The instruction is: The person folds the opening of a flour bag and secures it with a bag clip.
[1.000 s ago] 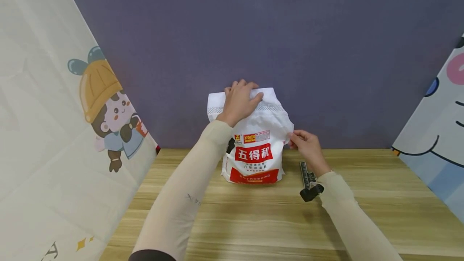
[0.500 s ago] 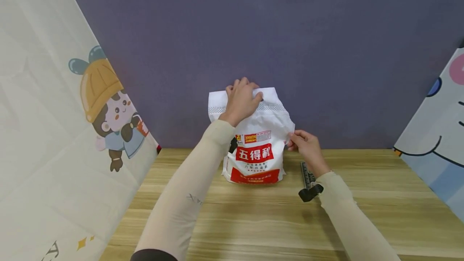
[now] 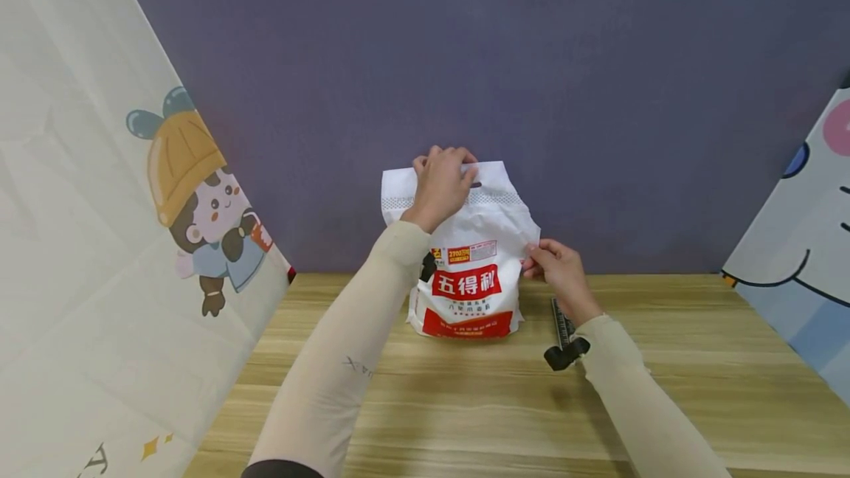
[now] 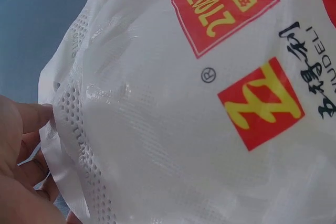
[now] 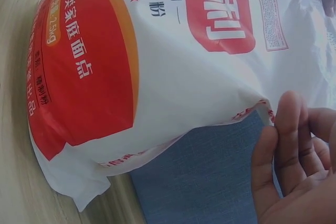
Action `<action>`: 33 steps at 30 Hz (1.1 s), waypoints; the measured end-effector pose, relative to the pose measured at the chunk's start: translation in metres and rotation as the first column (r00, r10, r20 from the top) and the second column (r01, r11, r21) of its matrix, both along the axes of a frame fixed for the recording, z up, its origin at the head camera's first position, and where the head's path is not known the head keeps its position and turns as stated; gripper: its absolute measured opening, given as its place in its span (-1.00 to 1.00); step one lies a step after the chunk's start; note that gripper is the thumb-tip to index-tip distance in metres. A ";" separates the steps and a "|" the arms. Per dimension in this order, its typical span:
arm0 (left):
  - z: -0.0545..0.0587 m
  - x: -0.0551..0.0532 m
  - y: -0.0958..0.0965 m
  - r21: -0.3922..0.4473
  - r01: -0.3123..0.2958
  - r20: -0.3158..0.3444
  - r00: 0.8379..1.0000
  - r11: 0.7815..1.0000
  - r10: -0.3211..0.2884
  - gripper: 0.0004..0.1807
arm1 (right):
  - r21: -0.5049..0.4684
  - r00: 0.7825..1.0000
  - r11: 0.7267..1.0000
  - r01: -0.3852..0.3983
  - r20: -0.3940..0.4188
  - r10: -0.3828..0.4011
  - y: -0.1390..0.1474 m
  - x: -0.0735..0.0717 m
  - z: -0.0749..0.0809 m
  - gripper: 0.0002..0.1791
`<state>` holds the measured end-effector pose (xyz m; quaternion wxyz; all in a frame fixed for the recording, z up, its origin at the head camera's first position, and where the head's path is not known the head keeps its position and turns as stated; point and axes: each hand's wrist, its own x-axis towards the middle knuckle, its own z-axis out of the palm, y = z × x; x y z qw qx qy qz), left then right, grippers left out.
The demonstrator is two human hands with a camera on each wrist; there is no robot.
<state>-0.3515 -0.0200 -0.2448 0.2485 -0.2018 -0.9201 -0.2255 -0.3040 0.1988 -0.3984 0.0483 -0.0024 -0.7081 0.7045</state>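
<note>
A white flour bag with red panels and Chinese print stands upright on the wooden table. My left hand grips its flat top band, thumb in front and fingers over the top edge, beside a small dark handle slot. In the left wrist view the thumb and curled fingers of that hand hold the dotted band of the bag. At the bag's right side, my right hand pinches the side edge. The right wrist view has the fingertips of this hand on a fold of the bag.
A dark strip with white markings lies on the table near the right wrist, partly hidden. Behind the bag rises a blue-grey wall. Printed cartoon curtains hang at the left and right.
My left thumb has shifted slightly left along the top band, so more of the handle slot shows. The right hand keeps its pinch and the bag stays in place.
</note>
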 end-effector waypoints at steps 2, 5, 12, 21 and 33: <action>0.000 0.000 0.000 0.003 0.002 -0.003 1.000 1.000 -0.002 -0.77 | 0.003 1.000 1.000 0.006 -0.001 -0.006 0.000 -0.001 -0.001 -0.68; -0.001 0.001 0.000 0.015 0.007 -0.018 1.000 1.000 -0.007 -0.77 | 0.000 1.000 1.000 0.019 -0.012 -0.019 -0.001 -0.001 -0.003 -0.70; -0.004 0.001 -0.001 0.035 0.012 -0.060 0.998 0.999 -0.010 -0.79 | -0.011 0.998 0.999 0.043 -0.051 -0.044 -0.005 -0.001 -0.005 -0.78; -0.007 -0.002 0.000 0.047 0.016 -0.111 0.994 0.999 -0.011 -0.82 | -0.020 0.996 0.997 0.077 -0.043 -0.078 -0.008 -0.001 -0.005 -0.74; -0.010 -0.003 -0.001 0.066 0.035 -0.145 0.989 0.997 -0.025 -0.83 | -0.008 0.989 0.989 0.148 -0.030 -0.148 -0.015 0.002 -0.005 -0.67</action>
